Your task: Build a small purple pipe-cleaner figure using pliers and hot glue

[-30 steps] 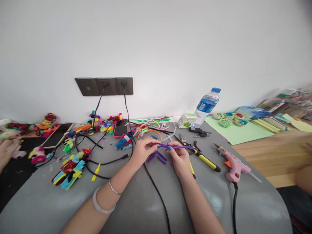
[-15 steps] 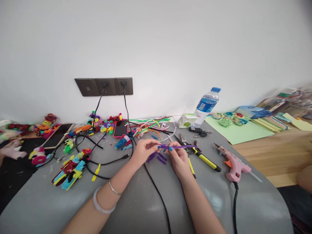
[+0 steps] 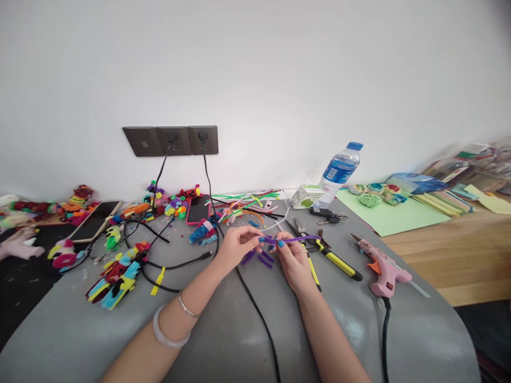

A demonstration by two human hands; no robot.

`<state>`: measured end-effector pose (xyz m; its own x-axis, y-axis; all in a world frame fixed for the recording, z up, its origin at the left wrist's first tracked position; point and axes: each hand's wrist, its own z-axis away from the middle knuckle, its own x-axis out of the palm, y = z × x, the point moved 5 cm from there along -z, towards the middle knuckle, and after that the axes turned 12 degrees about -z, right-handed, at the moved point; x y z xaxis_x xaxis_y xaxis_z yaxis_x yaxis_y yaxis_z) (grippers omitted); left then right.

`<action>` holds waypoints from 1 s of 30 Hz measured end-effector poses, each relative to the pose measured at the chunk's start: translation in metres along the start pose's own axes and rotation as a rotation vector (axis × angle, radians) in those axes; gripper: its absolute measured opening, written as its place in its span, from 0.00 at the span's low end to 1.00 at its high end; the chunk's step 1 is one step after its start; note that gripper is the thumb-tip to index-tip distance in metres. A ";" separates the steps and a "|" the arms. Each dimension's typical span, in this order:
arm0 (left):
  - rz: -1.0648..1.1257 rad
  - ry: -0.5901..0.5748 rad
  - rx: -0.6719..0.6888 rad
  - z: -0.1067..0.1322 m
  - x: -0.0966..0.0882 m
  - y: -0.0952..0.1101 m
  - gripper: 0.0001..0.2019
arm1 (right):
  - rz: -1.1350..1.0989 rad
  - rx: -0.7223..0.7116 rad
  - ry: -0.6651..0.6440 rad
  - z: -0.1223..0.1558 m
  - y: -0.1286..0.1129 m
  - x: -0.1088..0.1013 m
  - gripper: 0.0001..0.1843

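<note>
A purple pipe cleaner (image 3: 301,239) is pinched between my two hands above the grey table. My left hand (image 3: 239,246) grips its left end, thumb and forefinger pressed together. Close beside it, my right hand (image 3: 293,258) pinches the same strip, whose free end sticks out to the right. On the table under my fingers lie several short purple pipe cleaner pieces (image 3: 265,259), partly hidden. Pliers with yellow and black handles (image 3: 337,259) rest just right of my right hand, near a second yellow-handled tool (image 3: 314,271) that my hand partly covers.
A pink glue gun (image 3: 385,274) lies at right, its cord running forward. Behind are a tilted water bottle (image 3: 339,173), a drink carton (image 3: 306,197) and car keys (image 3: 331,216). Colourful pipe cleaner figures (image 3: 120,276), phones (image 3: 198,210) and black cables (image 3: 255,308) spread leftward.
Both hands stay almost in place, still pinching the purple pipe cleaner. Its free right end now curves slightly higher. At the far right, a bit of a person's arm has left the view.
</note>
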<state>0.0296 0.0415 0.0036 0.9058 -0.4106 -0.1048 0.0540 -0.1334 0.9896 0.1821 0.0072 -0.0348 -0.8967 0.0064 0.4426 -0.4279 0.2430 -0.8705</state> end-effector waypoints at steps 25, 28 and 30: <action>0.079 -0.101 0.017 -0.001 0.009 -0.001 0.19 | -0.177 0.162 -0.172 0.008 -0.010 0.026 0.19; 0.083 -0.112 0.010 0.000 0.010 0.000 0.20 | -0.224 0.180 -0.203 0.009 -0.010 0.029 0.19; 0.081 -0.127 0.000 0.000 0.010 0.001 0.20 | -0.245 0.190 -0.217 0.010 -0.010 0.029 0.19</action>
<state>0.0390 0.0368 0.0031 0.8468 -0.5306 -0.0362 -0.0172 -0.0954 0.9953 0.1589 -0.0045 -0.0156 -0.7598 -0.2403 0.6041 -0.6274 0.0277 -0.7782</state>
